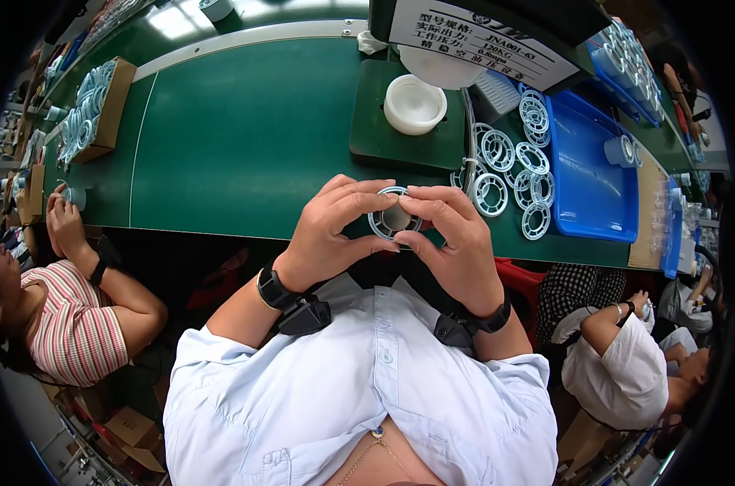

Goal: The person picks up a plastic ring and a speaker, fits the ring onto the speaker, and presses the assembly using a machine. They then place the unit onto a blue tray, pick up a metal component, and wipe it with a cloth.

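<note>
My left hand (pixel 331 223) and my right hand (pixel 458 235) meet in front of my chest, at the near edge of the green table. Between their fingertips they hold a pale blue plastic ring (pixel 373 221) by its rim. A greyish-white round part (pixel 396 217) shows inside the ring; whether it is joined to it, I cannot tell. Fingers cover parts of the rim. Just beyond my hands, a white round cup (pixel 416 105) sits on the dark green base (pixel 367 130) of a bench press. Several loose pale blue rings (pixel 490 194) lie right of it.
The press head with a white label plate (pixel 481 36) overhangs the base. On the right, a blue tray (pixel 594 211) holds a few pale cylindrical parts (pixel 618 151). A cardboard box (pixel 112 113) of rings stands far left. Co-workers sit on my left (pixel 76 316) and right (pixel 618 364).
</note>
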Tool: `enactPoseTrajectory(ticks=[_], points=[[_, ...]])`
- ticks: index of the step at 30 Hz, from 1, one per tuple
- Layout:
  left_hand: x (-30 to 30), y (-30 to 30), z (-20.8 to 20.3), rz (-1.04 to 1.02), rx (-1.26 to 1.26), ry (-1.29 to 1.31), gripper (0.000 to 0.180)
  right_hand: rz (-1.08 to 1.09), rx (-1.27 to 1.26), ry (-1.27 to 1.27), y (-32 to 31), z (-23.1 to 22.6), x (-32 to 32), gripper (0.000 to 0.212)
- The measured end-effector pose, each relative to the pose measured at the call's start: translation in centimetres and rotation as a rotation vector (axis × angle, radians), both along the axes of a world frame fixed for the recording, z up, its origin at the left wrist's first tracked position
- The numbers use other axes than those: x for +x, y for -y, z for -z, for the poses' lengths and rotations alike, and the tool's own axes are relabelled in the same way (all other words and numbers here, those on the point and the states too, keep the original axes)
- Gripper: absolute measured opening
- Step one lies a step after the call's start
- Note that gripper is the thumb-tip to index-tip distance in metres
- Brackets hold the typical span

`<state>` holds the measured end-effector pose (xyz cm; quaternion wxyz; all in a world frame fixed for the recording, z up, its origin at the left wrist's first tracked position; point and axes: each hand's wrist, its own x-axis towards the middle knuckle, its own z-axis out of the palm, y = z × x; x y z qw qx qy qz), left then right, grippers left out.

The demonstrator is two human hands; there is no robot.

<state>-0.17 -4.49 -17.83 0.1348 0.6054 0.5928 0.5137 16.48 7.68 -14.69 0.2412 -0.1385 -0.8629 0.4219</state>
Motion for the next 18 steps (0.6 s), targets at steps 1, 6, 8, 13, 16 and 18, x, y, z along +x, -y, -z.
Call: enactPoseTrajectory(ticks=[1, 6, 8, 13, 16, 18], points=[[0.0, 0.0, 0.0, 0.0, -0.003, 0.004, 0.056, 0.002, 0.001, 0.001, 0.0, 0.0, 0.0, 0.036], [0.3, 0.0, -0.8, -0.002, -0.075, 0.127, 0.049, 0.034, -0.077, 0.012, 0.3, -0.7, -0.2, 0.036], [0.4, 0.0, -1.3, 0.003, -0.086, 0.149, 0.046, 0.037, -0.072, 0.008, 0.3, -0.5, -0.2, 0.036], [0.1, 0.4, -1.1, 0.021, -0.135, 0.215, 0.037, 0.042, -0.053, -0.007, 0.4, -0.2, -0.2, 0.035], [-0.2, 0.4, -1.0, 0.033, -0.153, 0.231, 0.034, 0.038, -0.033, -0.008, 0.4, -0.2, -0.1, 0.034], [-0.3, 0.4, -1.2, 0.049, -0.172, 0.245, 0.032, 0.035, -0.011, -0.002, 0.4, -0.1, -0.1, 0.033]])
